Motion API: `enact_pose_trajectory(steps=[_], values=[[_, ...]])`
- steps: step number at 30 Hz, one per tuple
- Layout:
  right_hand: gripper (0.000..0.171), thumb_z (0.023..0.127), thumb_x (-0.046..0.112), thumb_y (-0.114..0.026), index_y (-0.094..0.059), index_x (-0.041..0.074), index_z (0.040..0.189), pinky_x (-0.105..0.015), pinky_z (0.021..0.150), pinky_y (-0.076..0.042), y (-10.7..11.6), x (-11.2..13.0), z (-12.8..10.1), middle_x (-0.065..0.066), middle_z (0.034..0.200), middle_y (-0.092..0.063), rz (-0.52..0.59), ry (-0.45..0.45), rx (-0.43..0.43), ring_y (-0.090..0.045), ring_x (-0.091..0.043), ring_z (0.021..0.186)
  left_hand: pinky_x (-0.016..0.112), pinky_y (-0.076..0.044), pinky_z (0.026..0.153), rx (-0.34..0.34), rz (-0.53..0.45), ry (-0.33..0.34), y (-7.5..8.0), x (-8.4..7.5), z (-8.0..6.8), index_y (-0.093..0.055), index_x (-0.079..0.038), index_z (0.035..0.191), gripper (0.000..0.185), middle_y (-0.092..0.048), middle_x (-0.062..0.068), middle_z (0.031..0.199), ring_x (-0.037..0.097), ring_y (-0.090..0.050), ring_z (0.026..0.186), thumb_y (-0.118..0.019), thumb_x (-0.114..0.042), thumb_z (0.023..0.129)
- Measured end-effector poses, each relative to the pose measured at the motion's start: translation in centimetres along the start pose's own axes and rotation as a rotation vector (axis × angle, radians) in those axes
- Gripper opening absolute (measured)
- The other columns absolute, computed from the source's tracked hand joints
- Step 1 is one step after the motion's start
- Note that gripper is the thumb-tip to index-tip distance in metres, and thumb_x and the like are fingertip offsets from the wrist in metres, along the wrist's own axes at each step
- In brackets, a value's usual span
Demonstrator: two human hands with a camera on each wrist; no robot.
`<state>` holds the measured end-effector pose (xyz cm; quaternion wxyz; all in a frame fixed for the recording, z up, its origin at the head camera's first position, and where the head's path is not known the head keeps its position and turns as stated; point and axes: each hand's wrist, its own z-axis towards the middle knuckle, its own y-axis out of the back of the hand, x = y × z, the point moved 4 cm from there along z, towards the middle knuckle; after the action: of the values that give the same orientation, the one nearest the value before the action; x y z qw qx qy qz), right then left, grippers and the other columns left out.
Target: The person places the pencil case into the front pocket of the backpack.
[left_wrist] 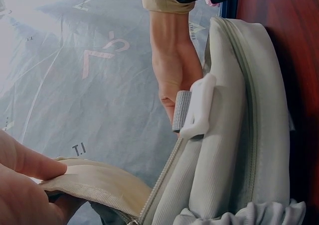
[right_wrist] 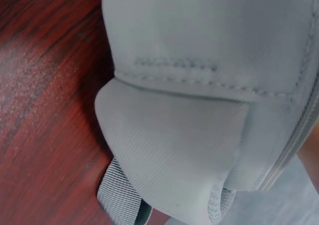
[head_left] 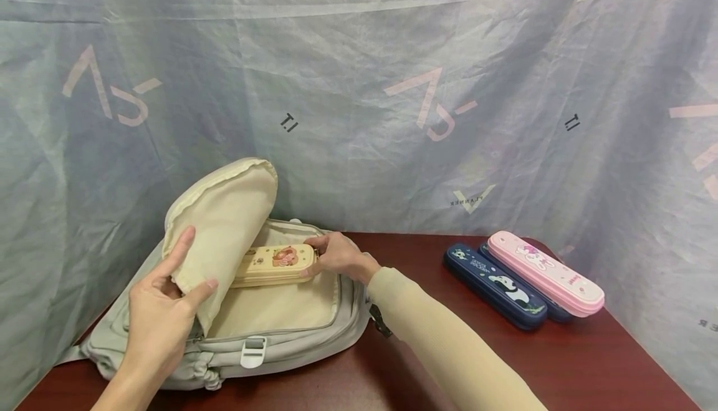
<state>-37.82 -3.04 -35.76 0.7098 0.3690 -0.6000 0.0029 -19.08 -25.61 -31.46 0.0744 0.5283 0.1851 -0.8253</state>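
A pale grey-green backpack [head_left: 348,311] lies on the table with its zipped front flap [head_left: 224,217] folded up, showing a cream lining. My left hand [head_left: 162,311] pinches the flap's edge between thumb and fingers; the left wrist view shows this hand [left_wrist: 30,185] at the cream edge too. With my right hand [head_left: 339,256] I grip the right end of a yellow pencil case [head_left: 280,261] printed with a brown cartoon figure. The case lies over the backpack's opening, its left end hidden behind the flap. In the right wrist view the backpack's side [right_wrist: 174,135] hides most of that hand.
On the dark red table [head_left: 404,286], to the right, lie a navy panda pencil case [head_left: 496,286] and a pink pencil case [head_left: 546,270] resting partly on another dark case. A white buckle [head_left: 253,352] hangs at the backpack's front. A grey printed curtain [head_left: 359,87] stands behind.
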Motion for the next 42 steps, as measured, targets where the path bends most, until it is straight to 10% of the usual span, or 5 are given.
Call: enact_pose_trajectory(steps=[23, 42], values=[[0.068, 0.086, 0.002, -0.085, -0.059, 0.000, 0.148, -0.041, 0.108, -0.050, 1.3, -0.1, -2.2, -0.015, 0.148, -0.060, 0.034, 0.055, 0.035, -0.055, -0.036, 0.137, 0.012, -0.049, 0.095, -0.008, 0.027, 0.008, 0.2, 0.1, 0.0, -0.052, -0.017, 0.157, 0.090, -0.030, 0.009, 0.171, 0.014, -0.044, 0.143, -0.063, 0.033, 0.082], [0.053, 0.086, 0.010, -0.088, -0.071, 0.004, 0.136, -0.047, 0.099, -0.057, 6.7, 0.7, -12.4, -0.011, 0.129, -0.073, -0.035, 0.241, -0.010, -0.068, -0.035, 0.118, 0.011, -0.048, 0.094, -0.017, 0.028, 0.018, 0.1, 0.2, 0.0, -0.053, -0.016, 0.156, 0.089, -0.030, 0.004, 0.171, 0.011, -0.046, 0.141, -0.064, 0.032, 0.082]])
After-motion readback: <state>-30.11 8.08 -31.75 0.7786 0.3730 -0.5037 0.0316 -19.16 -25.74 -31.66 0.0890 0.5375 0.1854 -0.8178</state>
